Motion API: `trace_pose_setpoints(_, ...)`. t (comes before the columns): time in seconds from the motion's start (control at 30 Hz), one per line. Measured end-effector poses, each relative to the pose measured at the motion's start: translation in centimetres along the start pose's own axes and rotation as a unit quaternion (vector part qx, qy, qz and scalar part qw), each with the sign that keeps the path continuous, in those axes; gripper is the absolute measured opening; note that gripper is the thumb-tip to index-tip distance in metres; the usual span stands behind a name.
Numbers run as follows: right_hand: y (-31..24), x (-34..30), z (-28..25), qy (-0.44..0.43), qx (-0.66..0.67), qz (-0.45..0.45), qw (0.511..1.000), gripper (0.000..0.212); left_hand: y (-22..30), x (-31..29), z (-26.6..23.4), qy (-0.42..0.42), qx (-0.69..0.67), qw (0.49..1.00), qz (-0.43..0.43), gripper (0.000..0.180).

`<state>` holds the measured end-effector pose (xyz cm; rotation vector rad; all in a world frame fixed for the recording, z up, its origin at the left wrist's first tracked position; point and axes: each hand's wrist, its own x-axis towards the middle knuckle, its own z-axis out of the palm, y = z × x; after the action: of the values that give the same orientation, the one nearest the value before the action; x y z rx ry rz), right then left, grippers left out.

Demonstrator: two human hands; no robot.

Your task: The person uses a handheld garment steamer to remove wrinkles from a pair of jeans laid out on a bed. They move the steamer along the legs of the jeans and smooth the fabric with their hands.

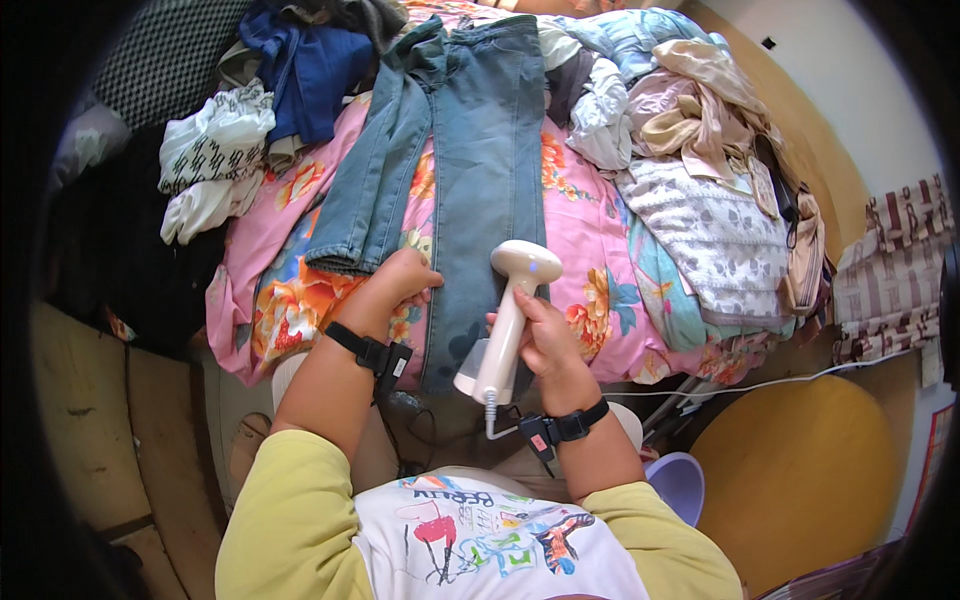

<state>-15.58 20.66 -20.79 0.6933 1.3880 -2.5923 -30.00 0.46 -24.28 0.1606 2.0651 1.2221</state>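
A pair of blue denim jeans is spread over the pink floral bedding, waist at the far side and legs toward me. The leg on the right hangs past the bed's near edge; the left one ends with its hem higher up. My left hand is closed, its curled fingers pinching the inner edge of the right leg. In my right hand is a white handheld garment steamer, gripped by its handle, round head up. A small blue light shows on its head. It is held over the jeans' right leg, its cord leaving the bottom.
Pink floral bedding covers the bed. Clothes are heaped at left, with a blue garment and a white patterned one. More piles lie right, by a grey-white patterned cloth. A yellow round board and purple basin stand lower right.
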Motion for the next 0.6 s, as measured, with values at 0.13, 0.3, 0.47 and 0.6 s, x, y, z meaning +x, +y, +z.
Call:
trace_pose_setpoints(0.13, 0.7, 1.0, 1.7, -0.016, 0.074, -0.022, 0.997, 0.025, -0.2, 0.3, -0.7, -0.045, -0.052, 0.998, 0.009, 0.021)
trace_pose_setpoints(0.3, 0.7, 3.5, 3.2, -0.018, 0.092, -0.041, 0.995, 0.027, -0.2, 0.5, -1.4, -0.077, -0.115, 0.99, -0.041, 0.02)
trace_pose_setpoints(0.47, -0.2, 5.7, 4.0, -0.016, 0.137, -0.056, 0.989, 0.029, -0.3, 0.8, -1.6, -0.07, -0.14, 0.984, -0.079, 0.022)
trace_pose_setpoints(0.6, -1.4, 7.4, 4.3, 0.006, 0.159, -0.061, 0.985, 0.032, -0.3, 1.1, -1.5, -0.061, -0.145, 0.986, -0.062, 0.022)
